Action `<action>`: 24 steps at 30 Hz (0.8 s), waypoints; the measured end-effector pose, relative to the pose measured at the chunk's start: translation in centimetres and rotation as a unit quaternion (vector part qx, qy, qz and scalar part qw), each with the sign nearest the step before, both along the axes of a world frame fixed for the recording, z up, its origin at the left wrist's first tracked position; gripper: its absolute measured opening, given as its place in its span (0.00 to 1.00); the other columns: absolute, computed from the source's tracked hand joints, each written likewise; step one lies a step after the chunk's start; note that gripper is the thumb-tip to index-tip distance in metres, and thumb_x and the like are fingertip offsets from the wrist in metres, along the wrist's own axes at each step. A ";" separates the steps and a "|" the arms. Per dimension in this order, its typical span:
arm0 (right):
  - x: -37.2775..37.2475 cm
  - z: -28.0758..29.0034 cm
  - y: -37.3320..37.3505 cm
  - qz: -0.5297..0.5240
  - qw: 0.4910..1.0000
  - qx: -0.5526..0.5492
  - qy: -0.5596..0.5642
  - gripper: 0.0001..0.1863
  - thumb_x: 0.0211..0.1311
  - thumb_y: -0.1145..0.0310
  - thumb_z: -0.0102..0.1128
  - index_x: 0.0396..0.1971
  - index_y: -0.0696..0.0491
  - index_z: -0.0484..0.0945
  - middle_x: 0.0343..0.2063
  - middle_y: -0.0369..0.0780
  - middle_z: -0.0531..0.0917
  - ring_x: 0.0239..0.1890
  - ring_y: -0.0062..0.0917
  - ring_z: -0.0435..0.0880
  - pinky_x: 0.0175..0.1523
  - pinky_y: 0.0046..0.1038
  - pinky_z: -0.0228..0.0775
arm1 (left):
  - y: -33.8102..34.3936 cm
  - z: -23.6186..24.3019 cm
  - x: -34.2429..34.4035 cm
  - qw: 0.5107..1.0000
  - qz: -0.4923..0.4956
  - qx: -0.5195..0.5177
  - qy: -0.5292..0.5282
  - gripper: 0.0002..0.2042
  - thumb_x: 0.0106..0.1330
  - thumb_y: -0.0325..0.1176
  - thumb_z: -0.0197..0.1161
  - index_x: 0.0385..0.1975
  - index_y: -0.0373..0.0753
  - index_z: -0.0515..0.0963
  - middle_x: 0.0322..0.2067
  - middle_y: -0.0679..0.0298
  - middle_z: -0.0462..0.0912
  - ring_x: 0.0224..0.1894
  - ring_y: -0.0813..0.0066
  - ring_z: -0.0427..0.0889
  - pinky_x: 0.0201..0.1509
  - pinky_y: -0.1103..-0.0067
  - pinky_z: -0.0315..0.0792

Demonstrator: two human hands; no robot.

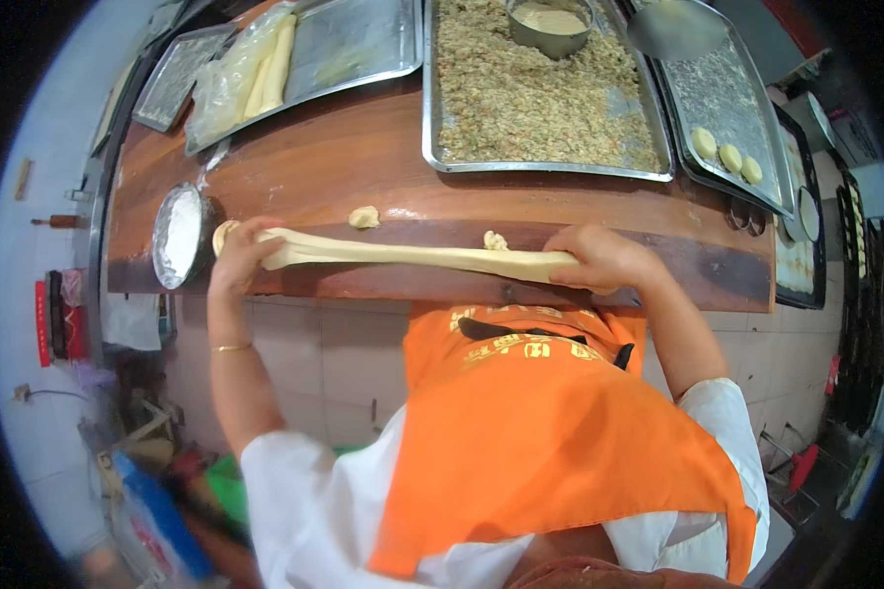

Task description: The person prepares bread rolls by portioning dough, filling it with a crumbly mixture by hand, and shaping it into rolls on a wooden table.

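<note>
Dough rope (393,253), pale and smooth, stretches sideways on the near side of the filling tray (550,173), over the front strip of the wooden bench (304,177); whether its middle touches the wood, I cannot tell. The left hand (248,255) is closed around the rope's left end, well to the left of the filling tray, with a rounded tip of dough poking out beyond it. The right hand (599,259) grips the other end, nearer than the filling tray's front rim, thumb and fingers wrapped over the dough. Two dough scraps (363,217) lie near the rope, one front-left of the filling tray, the other straight in front of it. Farther left of that tray, just beside the left hand, stands a metal bowl of flour (180,236). A shallow round tin (548,41) sits inside the filling tray, toward its far end. Right of it, another tray (732,98) carries three small dough pieces (730,157).
</note>
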State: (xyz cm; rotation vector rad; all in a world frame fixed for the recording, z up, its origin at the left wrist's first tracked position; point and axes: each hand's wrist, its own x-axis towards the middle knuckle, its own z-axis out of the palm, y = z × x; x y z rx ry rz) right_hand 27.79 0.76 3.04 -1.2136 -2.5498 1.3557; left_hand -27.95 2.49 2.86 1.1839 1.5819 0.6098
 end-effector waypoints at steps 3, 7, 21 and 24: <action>0.2 -0.9 -0.4 -0.015 1.000 0.017 -0.001 0.17 0.56 0.64 0.63 0.43 0.59 0.82 0.37 0.49 0.85 0.39 0.41 0.84 0.45 0.36 0.75 | 0.3 1.0 1.5 0.997 0.043 -0.032 -0.062 0.14 0.63 0.23 0.66 0.49 0.37 0.78 0.39 0.65 0.82 0.40 0.77 0.83 0.45 0.81 0.78; 1.2 2.4 0.0 -0.068 0.996 -0.063 -0.013 0.16 0.56 0.66 0.63 0.42 0.59 0.82 0.32 0.47 0.86 0.33 0.37 0.85 0.39 0.35 0.76 | -0.9 2.3 3.4 0.996 -0.050 0.051 0.049 0.14 0.60 0.22 0.64 0.47 0.34 0.81 0.37 0.62 0.85 0.36 0.73 0.83 0.41 0.80 0.77; -4.7 10.1 4.0 -0.030 0.961 0.249 0.120 0.22 0.51 0.73 0.67 0.48 0.54 0.75 0.38 0.47 0.83 0.40 0.42 0.83 0.45 0.36 0.75 | 2.5 5.3 31.1 0.901 -0.304 0.288 -0.110 0.29 0.60 0.32 0.68 0.61 0.32 0.68 0.54 0.52 0.79 0.54 0.62 0.80 0.58 0.72 0.73; -4.8 9.1 4.9 -0.159 0.876 0.369 0.268 0.18 0.55 0.75 0.64 0.47 0.55 0.74 0.43 0.45 0.81 0.46 0.37 0.81 0.54 0.33 0.72 | 3.6 8.8 30.6 0.936 -0.200 0.176 -0.230 0.20 0.62 0.30 0.67 0.53 0.32 0.73 0.44 0.56 0.83 0.44 0.71 0.83 0.49 0.76 0.77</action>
